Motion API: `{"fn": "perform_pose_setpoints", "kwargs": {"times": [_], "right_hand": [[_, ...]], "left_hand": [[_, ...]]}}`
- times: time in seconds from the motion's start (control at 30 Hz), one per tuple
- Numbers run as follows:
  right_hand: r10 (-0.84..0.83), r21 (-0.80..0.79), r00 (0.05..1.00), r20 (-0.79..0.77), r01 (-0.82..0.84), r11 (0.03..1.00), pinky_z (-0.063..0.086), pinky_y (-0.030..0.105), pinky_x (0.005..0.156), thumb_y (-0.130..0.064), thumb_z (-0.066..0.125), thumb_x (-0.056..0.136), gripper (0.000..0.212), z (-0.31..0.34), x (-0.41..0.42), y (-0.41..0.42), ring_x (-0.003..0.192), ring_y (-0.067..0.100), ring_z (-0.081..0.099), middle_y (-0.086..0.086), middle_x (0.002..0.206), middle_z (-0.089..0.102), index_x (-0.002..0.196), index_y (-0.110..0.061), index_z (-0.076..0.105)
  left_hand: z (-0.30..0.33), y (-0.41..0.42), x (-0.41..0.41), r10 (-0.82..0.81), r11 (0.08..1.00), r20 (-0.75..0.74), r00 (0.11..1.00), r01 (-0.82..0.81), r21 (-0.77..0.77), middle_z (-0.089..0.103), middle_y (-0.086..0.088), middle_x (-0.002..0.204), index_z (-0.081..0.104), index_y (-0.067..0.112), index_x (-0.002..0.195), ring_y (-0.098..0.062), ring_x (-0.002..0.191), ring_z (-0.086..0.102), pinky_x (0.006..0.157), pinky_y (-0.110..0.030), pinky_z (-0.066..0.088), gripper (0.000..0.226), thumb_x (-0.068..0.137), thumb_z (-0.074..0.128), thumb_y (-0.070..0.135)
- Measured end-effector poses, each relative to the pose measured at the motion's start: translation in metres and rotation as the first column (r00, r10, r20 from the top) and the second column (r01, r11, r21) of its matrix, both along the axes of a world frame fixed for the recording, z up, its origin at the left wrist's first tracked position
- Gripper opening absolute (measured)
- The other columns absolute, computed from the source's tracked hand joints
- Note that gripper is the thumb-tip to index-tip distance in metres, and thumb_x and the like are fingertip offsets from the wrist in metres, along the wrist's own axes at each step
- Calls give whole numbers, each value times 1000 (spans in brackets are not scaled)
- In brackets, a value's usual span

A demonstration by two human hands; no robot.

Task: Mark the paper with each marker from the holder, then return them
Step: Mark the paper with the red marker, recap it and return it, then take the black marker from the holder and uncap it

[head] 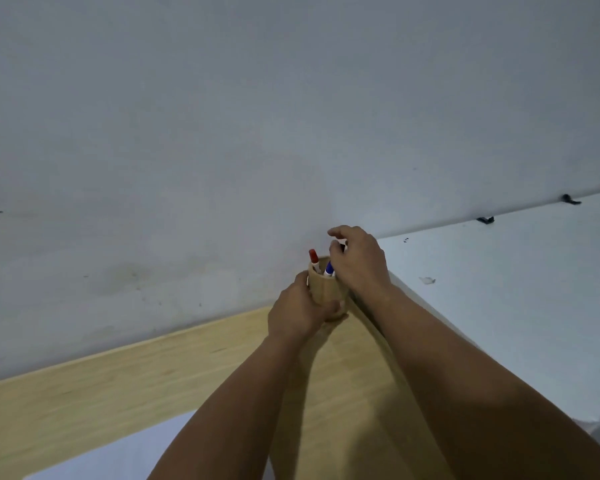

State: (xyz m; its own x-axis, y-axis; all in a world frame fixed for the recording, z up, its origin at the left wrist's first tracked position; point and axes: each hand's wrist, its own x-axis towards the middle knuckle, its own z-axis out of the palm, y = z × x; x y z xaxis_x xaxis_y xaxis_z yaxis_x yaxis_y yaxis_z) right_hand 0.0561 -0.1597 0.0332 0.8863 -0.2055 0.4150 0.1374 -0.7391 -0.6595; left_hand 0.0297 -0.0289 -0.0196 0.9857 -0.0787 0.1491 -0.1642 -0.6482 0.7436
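Note:
A round wooden holder (323,289) stands at the far corner of the wooden table, against the wall. A red-capped marker (314,257) and a blue-capped marker (329,269) stick up out of it. My left hand (300,311) is wrapped around the holder's lower part. Over the holder's right rim, my right hand (359,261) has its fingers curled on a black marker (342,247), of which only the dark tip shows. White paper (125,452) lies at the near edge of the table, partly under my left forearm.
The light wooden table (118,386) meets a grey wall at the back. A white panel (516,289) stands along the table's right side, with small dark clips on its top edge.

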Motion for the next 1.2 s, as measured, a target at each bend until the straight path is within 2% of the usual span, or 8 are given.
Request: {"fn": "perform_pose_setpoints", "kwargs": {"times": [0.13,0.4,0.6,0.73,0.87,1.0,1.1,1.2], "right_hand": [[5,110,998,-68,3,994,53,29,94,-17,65,101,26,-2,5,-8,101,14,67,1,125,77,123,-21,78],[-23,198,974,-224,69,978,57,33,95,-4,79,92,31,5,21,-18,107,21,70,7,132,76,120,-16,79],[-78,351,997,6,71,934,57,27,91,-4,81,92,24,42,-1,-19,93,14,74,0,101,79,115,-11,81],[-77,422,977,201,-16,906,53,16,85,-6,84,89,21,88,-25,-15,88,9,72,-4,95,77,109,-12,83],[-8,440,958,287,-125,889,53,8,78,-14,82,93,20,117,-52,6,84,1,72,-7,92,77,112,-19,83],[89,527,951,296,-241,815,60,25,82,-20,74,102,22,121,-85,41,83,11,75,-4,99,78,123,-21,81],[242,624,950,195,-311,717,56,23,63,-17,68,106,23,110,-115,73,69,12,66,1,98,74,126,-20,78],[409,689,912,32,-317,652,50,25,63,2,64,102,36,89,-140,105,70,15,60,5,97,71,134,-12,73]], "left_hand": [[-2,-3,-1,59,998,16,998,-59,-13,70,5,127,52,27,137,-20,109,69,84,-44,60,69,79,81,49],[2,-6,0,58,998,-6,998,-57,40,69,0,130,50,22,139,-21,108,69,79,-35,57,70,83,79,50],[6,-4,-9,37,998,-31,999,-35,59,68,0,128,50,23,139,-16,97,62,73,-31,49,67,83,79,47],[24,12,-25,100,990,-1,995,-99,100,65,-4,135,43,22,149,-26,120,63,86,-37,52,79,81,75,47],[53,45,-50,171,973,64,983,-179,145,67,0,134,57,23,140,-23,121,63,93,-39,52,62,87,66,53],[81,90,-80,228,951,117,967,-247,188,72,4,121,71,24,121,-22,110,67,88,-37,53,44,88,60,52],[98,131,-107,275,939,131,953,-295,177,74,7,111,73,26,109,-22,102,68,86,-37,56,37,87,57,50],[103,173,-139,325,921,145,935,-347,175,75,8,104,73,27,100,-22,97,69,84,-37,57,31,87,58,50]]}}
